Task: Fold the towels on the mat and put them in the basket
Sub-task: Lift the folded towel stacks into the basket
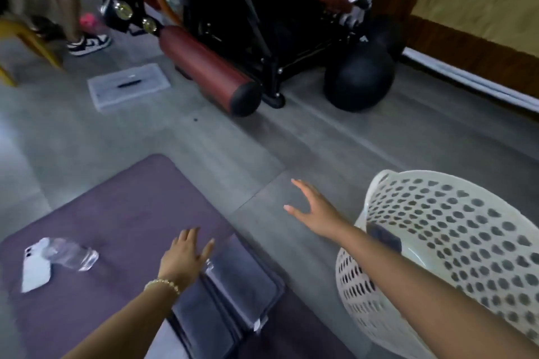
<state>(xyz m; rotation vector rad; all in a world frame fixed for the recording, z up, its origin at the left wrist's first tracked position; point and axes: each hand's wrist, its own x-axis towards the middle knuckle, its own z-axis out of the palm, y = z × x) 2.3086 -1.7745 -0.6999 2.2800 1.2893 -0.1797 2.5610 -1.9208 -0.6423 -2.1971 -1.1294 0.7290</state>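
A stack of folded grey towels (233, 294) lies on the purple mat (122, 213) near its right edge. My left hand (185, 253), with a bead bracelet on the wrist, hovers flat and open at the stack's far-left corner. My right hand (315, 210) is spread open over the bare floor between the mat and the white perforated basket (455, 242). The basket stands at the right, and something dark (385, 237) shows inside it near the rim behind my forearm. Neither hand holds anything.
A white phone (35, 269) and a clear plastic bottle (71, 253) lie on the mat's left. Beyond are a red padded exercise machine (210, 67), a black ball (358, 79), a paper with a pen (128, 86), and another person's shoe (89, 44).
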